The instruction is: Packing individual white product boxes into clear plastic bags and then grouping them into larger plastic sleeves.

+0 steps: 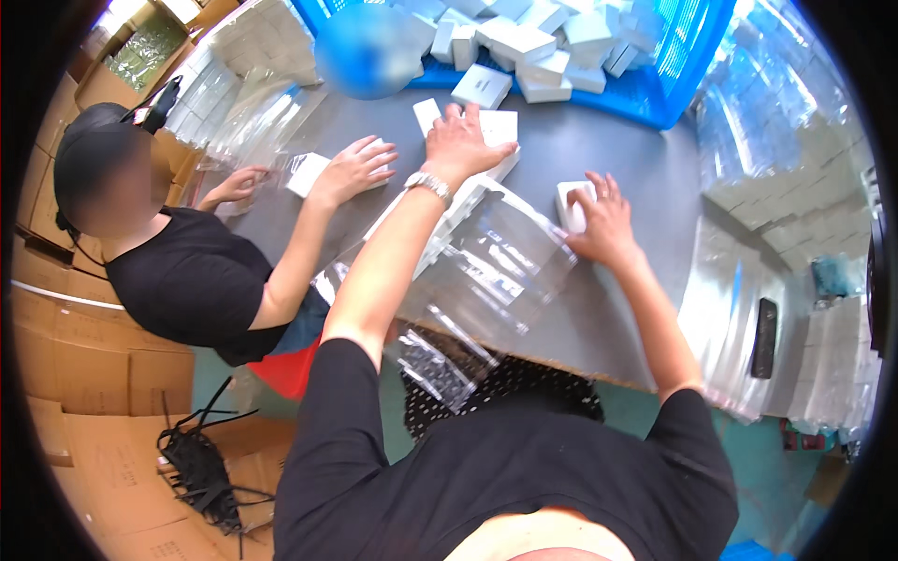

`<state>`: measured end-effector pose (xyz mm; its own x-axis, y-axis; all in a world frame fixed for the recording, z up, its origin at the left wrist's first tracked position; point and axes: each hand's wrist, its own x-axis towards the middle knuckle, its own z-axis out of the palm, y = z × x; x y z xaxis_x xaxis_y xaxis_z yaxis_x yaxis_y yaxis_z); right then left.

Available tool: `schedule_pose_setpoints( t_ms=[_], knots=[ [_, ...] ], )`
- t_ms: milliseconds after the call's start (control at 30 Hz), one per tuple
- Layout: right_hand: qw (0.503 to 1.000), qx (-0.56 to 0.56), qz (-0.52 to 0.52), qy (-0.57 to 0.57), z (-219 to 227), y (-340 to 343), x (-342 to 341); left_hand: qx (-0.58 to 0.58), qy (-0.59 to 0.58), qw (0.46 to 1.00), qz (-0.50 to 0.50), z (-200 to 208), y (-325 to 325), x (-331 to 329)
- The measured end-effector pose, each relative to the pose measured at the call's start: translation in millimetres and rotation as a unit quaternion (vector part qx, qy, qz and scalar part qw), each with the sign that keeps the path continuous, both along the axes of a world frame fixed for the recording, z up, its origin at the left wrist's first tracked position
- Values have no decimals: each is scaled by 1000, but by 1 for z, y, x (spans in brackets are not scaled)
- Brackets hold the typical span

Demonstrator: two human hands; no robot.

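My left hand [458, 145], with a metal-band watch on its wrist, lies over a group of small white boxes [502, 124] on the grey table. Its fingers are spread, with the thumb out to the right. Further right, my right hand [603, 222] has its thumb and a curled finger at a single white box [569, 208] that sits on the tabletop. Between my arms stretches a clear plastic bag [505, 252], partly over the table's near edge. More white boxes show at its upper end, partly hidden by my left forearm.
A blue plastic basket [669, 103] heaped with white boxes stands at the far side. At the left, a person in black [192, 280] handles white boxes [307, 175]. Stacks of wrapped boxes [781, 201] line the right. Cardboard cartons [103, 369] fill the left.
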<state>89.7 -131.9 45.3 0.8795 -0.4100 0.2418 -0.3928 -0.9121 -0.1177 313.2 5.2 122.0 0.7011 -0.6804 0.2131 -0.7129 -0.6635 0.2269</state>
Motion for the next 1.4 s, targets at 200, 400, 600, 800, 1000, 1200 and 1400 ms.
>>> schedule_pose_setpoints(
  t_ms=[200,400,600,800,1000,1200,1400],
  knots=[
    [986,125,-85,-76,-14,-36,-59,73,56,995,34,-21,-56,9],
    [816,436,181,-334,33,-54,-72,-280,792,534,-90,22,-17,-40],
    [881,149,351,-280,82,-8,-69,-160,811,521,-212,-5,12,-108],
    [885,176,317,-293,55,23,-116,-152,802,565,-124,-15,65,-171],
    [964,206,44,-163,4,22,-171,-170,-47,982,-69,-30,163,-250],
    [842,472,234,-116,6,58,-143,-90,-48,989,110,-66,210,-245],
    [760,489,428,-2,6,108,-64,-383,83,914,106,-48,214,-226]
  ],
)
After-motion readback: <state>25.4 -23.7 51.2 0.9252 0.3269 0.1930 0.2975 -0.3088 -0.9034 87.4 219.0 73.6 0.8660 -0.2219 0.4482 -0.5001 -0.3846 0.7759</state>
